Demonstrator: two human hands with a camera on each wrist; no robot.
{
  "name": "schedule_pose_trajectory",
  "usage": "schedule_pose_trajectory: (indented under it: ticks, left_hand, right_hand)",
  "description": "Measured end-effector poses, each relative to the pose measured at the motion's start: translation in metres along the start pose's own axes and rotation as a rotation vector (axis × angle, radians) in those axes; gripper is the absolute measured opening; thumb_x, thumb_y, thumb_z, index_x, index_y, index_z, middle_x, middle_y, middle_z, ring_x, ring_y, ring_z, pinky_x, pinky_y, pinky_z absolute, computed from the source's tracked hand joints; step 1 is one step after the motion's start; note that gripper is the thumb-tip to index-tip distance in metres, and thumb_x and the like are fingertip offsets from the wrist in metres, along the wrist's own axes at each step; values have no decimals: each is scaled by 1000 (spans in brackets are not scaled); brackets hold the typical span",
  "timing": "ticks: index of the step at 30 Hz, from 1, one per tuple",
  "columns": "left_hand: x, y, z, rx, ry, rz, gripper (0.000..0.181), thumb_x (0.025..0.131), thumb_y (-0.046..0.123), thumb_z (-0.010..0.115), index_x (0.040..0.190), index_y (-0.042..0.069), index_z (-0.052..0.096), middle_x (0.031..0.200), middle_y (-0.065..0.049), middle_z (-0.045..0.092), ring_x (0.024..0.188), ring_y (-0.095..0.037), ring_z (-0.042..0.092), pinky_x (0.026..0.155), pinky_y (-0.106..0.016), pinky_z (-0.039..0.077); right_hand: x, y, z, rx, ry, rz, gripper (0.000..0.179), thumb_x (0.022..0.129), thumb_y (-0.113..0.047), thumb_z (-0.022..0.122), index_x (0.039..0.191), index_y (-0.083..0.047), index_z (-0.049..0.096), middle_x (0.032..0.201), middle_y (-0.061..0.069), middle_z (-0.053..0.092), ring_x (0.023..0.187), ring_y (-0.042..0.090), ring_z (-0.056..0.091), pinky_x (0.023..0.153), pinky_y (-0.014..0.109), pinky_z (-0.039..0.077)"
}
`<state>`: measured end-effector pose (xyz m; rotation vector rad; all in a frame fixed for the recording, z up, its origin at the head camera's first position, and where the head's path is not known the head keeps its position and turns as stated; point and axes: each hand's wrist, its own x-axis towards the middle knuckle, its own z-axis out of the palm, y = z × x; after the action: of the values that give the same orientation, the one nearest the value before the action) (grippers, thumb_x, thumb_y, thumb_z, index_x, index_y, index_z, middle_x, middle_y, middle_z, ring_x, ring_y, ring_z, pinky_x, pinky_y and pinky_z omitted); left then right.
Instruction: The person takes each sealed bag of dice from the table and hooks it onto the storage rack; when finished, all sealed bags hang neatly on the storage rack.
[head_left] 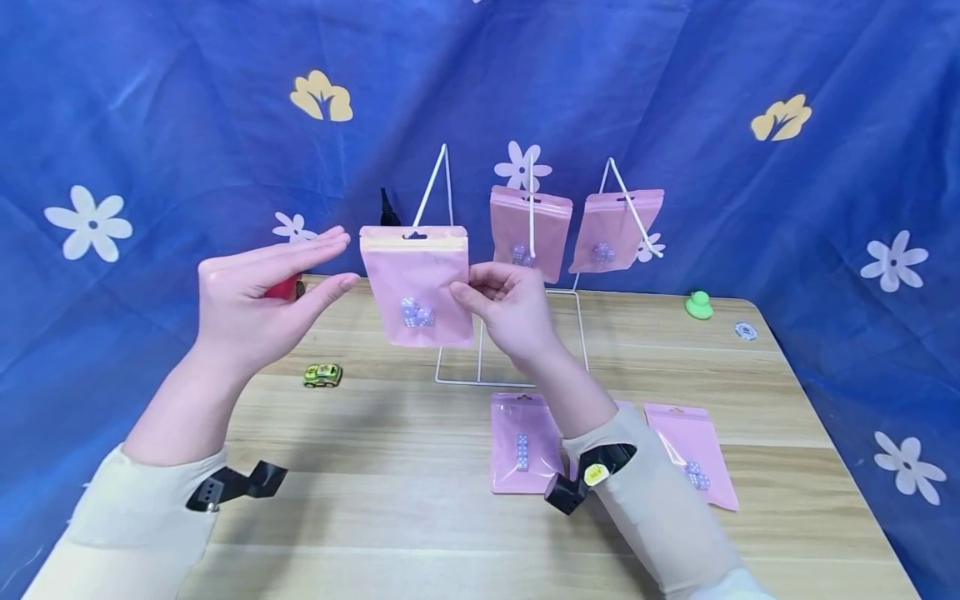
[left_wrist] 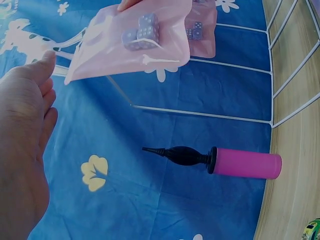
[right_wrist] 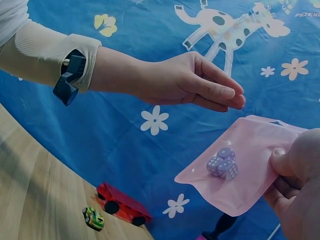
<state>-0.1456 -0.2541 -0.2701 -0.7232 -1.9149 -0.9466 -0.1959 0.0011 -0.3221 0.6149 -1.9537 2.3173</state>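
Observation:
My right hand (head_left: 513,312) pinches the right edge of a pink zip pouch (head_left: 415,283) between thumb and fingers. Purple dice (right_wrist: 223,163) show through its front, and a hanging slot is cut in its top. To the pouch's left, my left hand (head_left: 270,292) is raised, its fingers straight and apart from the pouch. Behind the pouch stands a white wire rack (head_left: 580,333) with several sloping arms. Two more pink pouches with dice hang there, a middle pouch (head_left: 551,225) and a right pouch (head_left: 630,237).
Pink pouches lie on the table, including a left one (head_left: 506,475) and a right one (head_left: 712,450); my right forearm partly covers another. Around them are a green toy car (head_left: 322,376), red toy car (right_wrist: 125,204), pink pump (left_wrist: 247,163), green duck (head_left: 699,306) and chip (head_left: 746,331).

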Motion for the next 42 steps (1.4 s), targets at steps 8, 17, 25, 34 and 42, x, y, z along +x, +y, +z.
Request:
schedule_pose_trajectory:
  ticks: [8,17,25,34,42]
  left_hand:
    - [-2,-2,1,-14,-9,-4,64,90,58,79,104,-4,82,110,-20,77,87,10,69,54,-13,21]
    - [-5,-4,3,-31,-16,-4,61,91,56,81,105,-4,82,110,-20,77,100,2,73,52,-16,18]
    - [-13,-10,13,-35,-39,29,56,94,51,80,104,-4,83,108,-19,78,106,-2,73,63,-3,40]
    - [-38,-27,29,-42,-194,52,44,91,35,87,116,-1,81,120,-13,76,115,-11,72,98,-19,55]
    - [-65,-37,54,-89,-289,17,50,71,-1,94,119,4,81,119,-10,77,107,-30,76,101,-22,55]
  right_hand:
    - [4,6,5,1,15,13,9,93,12,75,100,17,72,88,16,75,76,10,68,66,19,56]
    - [15,15,5,-33,40,41,9,94,9,75,100,15,74,89,14,73,76,11,66,67,19,56]
    - [31,27,2,-55,89,45,10,94,8,75,101,15,73,90,16,74,78,9,67,69,19,57]
    - [50,36,-1,-78,133,52,8,94,8,76,101,12,75,89,14,74,76,9,66,69,23,58]
    - [66,36,-1,-128,152,53,13,96,2,77,104,12,75,94,17,76,78,9,65,72,22,58]
